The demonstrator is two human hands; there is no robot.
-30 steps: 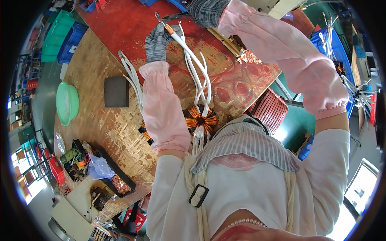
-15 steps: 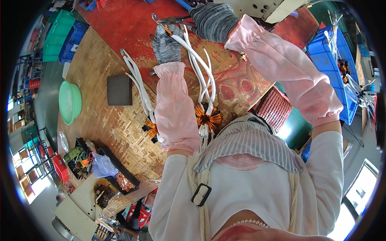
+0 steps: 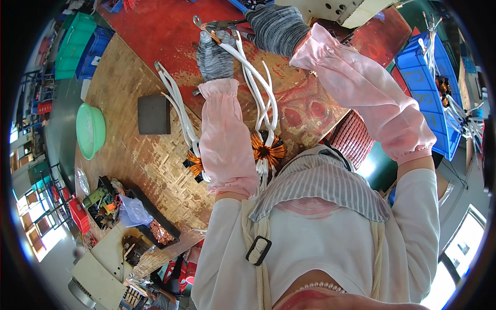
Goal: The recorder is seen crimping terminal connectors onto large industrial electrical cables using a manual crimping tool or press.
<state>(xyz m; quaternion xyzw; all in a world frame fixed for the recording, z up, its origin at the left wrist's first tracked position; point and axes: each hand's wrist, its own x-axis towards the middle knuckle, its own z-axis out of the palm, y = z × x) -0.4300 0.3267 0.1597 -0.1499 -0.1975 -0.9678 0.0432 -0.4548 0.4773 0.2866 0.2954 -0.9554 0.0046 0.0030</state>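
Note:
My left hand (image 3: 214, 56), in a grey glove with a pink sleeve, grips the white leads (image 3: 253, 77) of a copper-wound ring coil (image 3: 266, 151) lying on the red bench top (image 3: 165, 31). Just right of it, my gloved right hand (image 3: 276, 28) holds a plier-like metal tool (image 3: 219, 24) against the lead ends, where a ring terminal (image 3: 198, 20) shows. A second copper coil (image 3: 194, 164) lies left of my left forearm, its white leads (image 3: 173, 98) stretched out over the worn wood.
On the wood lies a dark grey block (image 3: 154, 113), with a green bowl (image 3: 90, 129) beyond the edge. Blue crates (image 3: 429, 77) with more coils stand at right, green and blue crates (image 3: 77, 41) at upper left, a cluttered tray (image 3: 111, 206) at lower left.
Both hands have moved farther out along the leads toward the top of the bench. My left hand left the coil area and now grips the lead ends by the tool.

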